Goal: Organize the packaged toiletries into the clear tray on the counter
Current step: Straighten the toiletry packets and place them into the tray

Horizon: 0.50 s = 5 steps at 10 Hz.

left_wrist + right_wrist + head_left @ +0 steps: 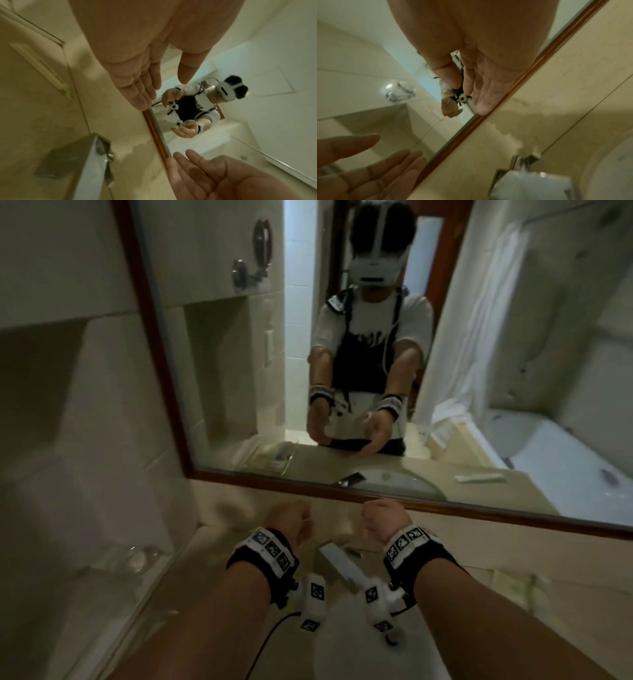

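My left hand (291, 522) and right hand (383, 520) are raised side by side over the bench (513, 573), palms turned to the wood-framed mirror (479, 371), fingers relaxed and spread, holding nothing. The chrome faucet (339, 565) sits below, between my wrists. A clear tray (137, 558) blurs at the bench's left end; packaged toiletries too blurred to pick out.

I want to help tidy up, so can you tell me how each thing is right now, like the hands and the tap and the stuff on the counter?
Left hand: open, holding nothing.
Right hand: open, holding nothing.
Tap: no water seen running.
Clear tray: on the counter at left, contents too blurred to tell.
White packet: lying on the counter between the wrists, not in the tray.
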Tool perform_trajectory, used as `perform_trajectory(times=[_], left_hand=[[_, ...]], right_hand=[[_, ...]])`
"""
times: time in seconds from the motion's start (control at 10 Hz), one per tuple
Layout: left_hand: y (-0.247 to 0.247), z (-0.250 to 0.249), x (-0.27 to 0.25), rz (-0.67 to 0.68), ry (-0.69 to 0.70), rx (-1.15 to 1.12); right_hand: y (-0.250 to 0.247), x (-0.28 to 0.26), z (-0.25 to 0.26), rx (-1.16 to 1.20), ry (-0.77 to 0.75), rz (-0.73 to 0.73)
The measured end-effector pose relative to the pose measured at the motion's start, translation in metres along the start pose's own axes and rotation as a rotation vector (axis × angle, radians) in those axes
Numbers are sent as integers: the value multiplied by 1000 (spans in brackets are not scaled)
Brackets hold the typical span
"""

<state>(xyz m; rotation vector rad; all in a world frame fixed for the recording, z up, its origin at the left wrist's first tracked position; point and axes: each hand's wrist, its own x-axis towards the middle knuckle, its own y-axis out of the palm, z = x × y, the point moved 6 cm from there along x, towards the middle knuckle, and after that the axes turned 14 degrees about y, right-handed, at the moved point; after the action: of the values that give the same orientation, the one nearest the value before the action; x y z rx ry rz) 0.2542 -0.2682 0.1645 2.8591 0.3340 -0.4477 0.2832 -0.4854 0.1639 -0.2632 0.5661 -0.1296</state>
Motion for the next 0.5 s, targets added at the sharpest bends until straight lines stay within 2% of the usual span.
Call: perform_trajectory(times=[0.1, 0.2, 0.3, 0.4, 0.5], left_hand=[[68, 0, -5, 151, 11, 35], [121, 13, -10, 261, 4, 44], [186, 33, -23, 440, -70, 33], [223, 51, -31, 548, -134, 37], [264, 80, -35, 519, -129, 121]], right_hand=[[-56, -2, -12, 156, 38, -104], [-114, 13, -41, 322, 104, -99], [-202, 87, -108, 320, 138, -229], [-244, 86, -135, 346, 196, -268], [-266, 19, -125, 289, 237, -349]])
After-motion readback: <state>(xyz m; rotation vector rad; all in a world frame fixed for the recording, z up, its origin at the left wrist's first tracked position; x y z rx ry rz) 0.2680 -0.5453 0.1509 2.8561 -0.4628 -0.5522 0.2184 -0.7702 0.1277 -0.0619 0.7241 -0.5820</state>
